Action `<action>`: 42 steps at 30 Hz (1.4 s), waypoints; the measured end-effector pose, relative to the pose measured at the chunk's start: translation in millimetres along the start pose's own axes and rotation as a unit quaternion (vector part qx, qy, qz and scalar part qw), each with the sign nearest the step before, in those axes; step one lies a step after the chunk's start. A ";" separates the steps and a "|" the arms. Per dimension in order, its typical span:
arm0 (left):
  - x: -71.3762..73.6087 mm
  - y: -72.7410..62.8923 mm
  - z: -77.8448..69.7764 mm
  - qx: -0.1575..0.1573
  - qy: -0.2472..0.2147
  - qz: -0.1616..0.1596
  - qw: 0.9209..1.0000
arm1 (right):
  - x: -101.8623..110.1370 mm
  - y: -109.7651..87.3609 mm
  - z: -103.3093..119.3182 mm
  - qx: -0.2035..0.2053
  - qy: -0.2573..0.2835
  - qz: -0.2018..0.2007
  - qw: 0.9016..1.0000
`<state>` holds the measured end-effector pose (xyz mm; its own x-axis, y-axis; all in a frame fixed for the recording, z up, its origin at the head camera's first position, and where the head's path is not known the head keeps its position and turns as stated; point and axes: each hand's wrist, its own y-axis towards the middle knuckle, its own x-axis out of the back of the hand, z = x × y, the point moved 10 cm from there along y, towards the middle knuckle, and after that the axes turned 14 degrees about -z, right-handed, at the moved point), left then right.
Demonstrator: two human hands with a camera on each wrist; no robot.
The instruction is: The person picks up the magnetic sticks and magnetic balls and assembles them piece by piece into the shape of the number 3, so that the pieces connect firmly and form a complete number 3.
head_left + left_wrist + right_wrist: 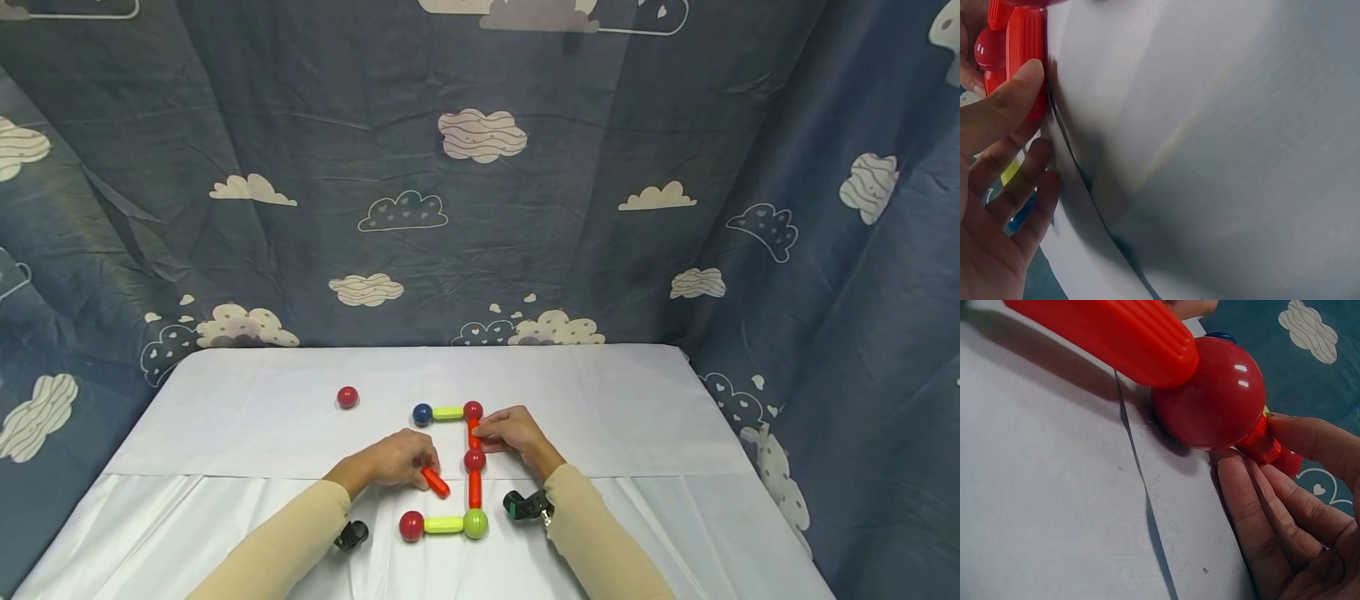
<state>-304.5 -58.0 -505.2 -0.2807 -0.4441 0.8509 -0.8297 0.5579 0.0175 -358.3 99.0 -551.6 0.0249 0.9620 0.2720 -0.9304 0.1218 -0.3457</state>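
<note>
My left hand pinches a loose red rod between thumb and fingers, left of a joined frame of rods and balls. In the left wrist view, the thumb lies along that ribbed red rod. My right hand pinches the frame's upper red rod, between the corner red ball and the middle red ball. A lower red rod runs to a green ball. Up close in the right wrist view, the middle red ball hides part of the gripped rod.
A yellow-green rod joins the top corner to a blue ball. Another yellow-green rod joins the green ball to a red ball. A separate red ball lies on the white-covered table, back left.
</note>
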 end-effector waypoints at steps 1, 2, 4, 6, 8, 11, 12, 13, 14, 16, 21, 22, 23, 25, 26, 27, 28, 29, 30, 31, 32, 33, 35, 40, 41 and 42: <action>0.7 0.2 0.3 0.000 -0.004 -0.001 1.000 | -0.3 -0.3 0.3 0.001 0.000 0.001 1.000; 1.8 0.3 0.2 0.000 -0.009 -0.003 1.000 | -0.3 -0.7 0.3 0.000 -0.002 0.000 1.000; 3.8 -0.1 0.7 0.002 -0.018 -0.005 1.000 | -0.2 -1.5 1.0 0.002 -0.004 -0.001 1.000; 5.7 -0.6 2.0 0.008 -0.026 -0.005 1.000 | 0.1 -2.1 1.4 0.003 -0.005 -0.002 1.000; 6.9 -1.6 3.5 0.014 -0.029 -0.005 0.999 | 0.0 -2.2 1.8 0.004 -0.003 -0.001 1.000; 9.7 -3.0 5.7 0.023 -0.020 -0.008 1.000 | -0.5 -2.4 2.0 0.001 0.001 0.001 1.000; 10.9 -3.5 6.3 0.026 -0.017 -0.012 0.999 | -0.8 -2.3 2.2 0.001 0.004 0.002 1.000; 12.4 -3.7 6.3 0.028 -0.014 -0.016 0.999 | -1.0 -2.3 2.5 0.002 0.006 0.003 1.000; 13.9 -3.8 6.1 0.029 -0.013 -0.020 0.999 | -1.1 -2.3 2.5 0.001 0.007 0.004 1.000; 16.2 -4.2 5.1 0.028 -0.012 -0.028 0.999 | -0.8 -2.1 2.0 0.001 0.004 0.003 1.000; 20.6 -4.9 4.2 0.027 -0.009 -0.049 0.998 | -1.0 -1.0 1.0 0.000 0.003 0.002 1.000; 21.4 -5.1 5.2 0.032 -0.008 -0.055 0.998 | -1.2 -0.8 1.2 0.002 0.004 0.002 1.000; 22.2 -5.2 6.6 0.038 -0.009 -0.061 0.997 | -1.2 -0.9 1.3 0.001 0.004 0.001 1.000; 23.7 -4.9 8.8 0.048 -0.013 -0.073 0.996 | -1.0 -1.1 1.7 0.001 0.005 0.001 1.000; 23.8 -4.8 10.3 0.057 -0.015 -0.076 0.995 | -1.0 -1.1 1.9 0.003 0.004 0.001 1.000; 23.7 -4.9 11.6 0.064 -0.017 -0.077 0.995 | -0.7 -1.1 1.5 0.000 0.005 0.000 1.000; 23.5 -4.9 12.9 0.071 -0.018 -0.079 0.994 | -0.9 -1.0 1.5 0.000 0.006 0.000 1.000; 23.4 -5.0 13.7 0.076 -0.020 -0.081 0.994 | -1.1 -0.9 1.1 -0.003 0.007 0.001 1.000; 23.0 -5.0 14.0 0.080 -0.023 -0.081 0.993 | -1.4 -0.7 1.2 -0.001 0.006 0.002 1.000; 23.1 -4.9 14.3 0.083 -0.025 -0.083 0.993 | -1.4 -0.4 1.1 -0.001 0.005 0.002 1.000; 22.9 -4.7 14.0 0.085 -0.028 -0.083 0.992 | -1.3 -0.2 1.2 0.001 0.001 0.002 1.000; 22.9 -4.4 13.3 0.084 -0.030 -0.085 0.992 | -1.1 0.0 1.1 0.000 -0.001 0.001 1.000; 22.4 -3.4 11.9 0.083 -0.035 -0.089 0.992 | -0.8 -0.1 1.5 0.001 -0.005 0.000 1.000; 22.1 -0.7 9.7 0.081 -0.038 -0.099 0.991 | 0.6 -1.1 1.2 -0.003 -0.013 -0.006 1.000; 22.4 -0.2 9.2 0.079 -0.038 -0.102 0.991 | 0.5 -1.2 1.3 -0.001 -0.014 -0.006 1.000; 22.7 0.4 8.6 0.075 -0.037 -0.105 0.991 | 0.6 -1.1 1.2 0.000 -0.015 -0.007 1.000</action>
<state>-315.4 -73.8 -490.4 -0.1243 -0.5927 0.7958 -0.9343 0.3400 0.1073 -357.7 99.1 -549.9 0.0267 0.9523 0.3040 -0.9298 0.1353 -0.3423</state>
